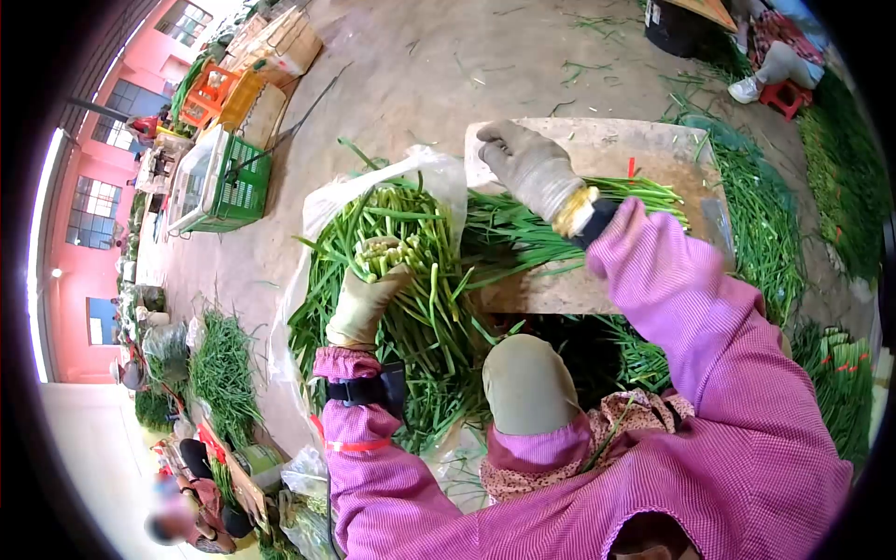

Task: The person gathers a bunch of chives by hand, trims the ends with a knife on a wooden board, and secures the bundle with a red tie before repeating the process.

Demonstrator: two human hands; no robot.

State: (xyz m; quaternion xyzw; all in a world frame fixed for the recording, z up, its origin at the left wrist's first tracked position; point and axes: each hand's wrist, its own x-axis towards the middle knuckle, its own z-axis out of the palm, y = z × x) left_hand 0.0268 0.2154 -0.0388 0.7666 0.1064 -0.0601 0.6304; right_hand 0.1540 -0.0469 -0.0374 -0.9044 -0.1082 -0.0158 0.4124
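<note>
My left hand [362, 303], in a pale glove, is closed round a bunch of green stalks [383, 252], whose light cut ends show above the fingers. Around it a large heap of long green stalks [439, 317] lies on a white plastic sheet [437, 173]. My right hand [523, 161], gloved too, is held above the left part of a board [597, 140], its fingers curled; whatever may be between them is hidden. Under my right wrist, another bundle of green stalks [523, 229] lies across the board, with pale ends pointing right.
A green crate [245, 182] and an orange stool [210, 93] stand at the upper left. More greens [761, 205] lie right of the board. One person sits on a red stool [786, 97] at the upper right; another person [191, 504] is at the lower left.
</note>
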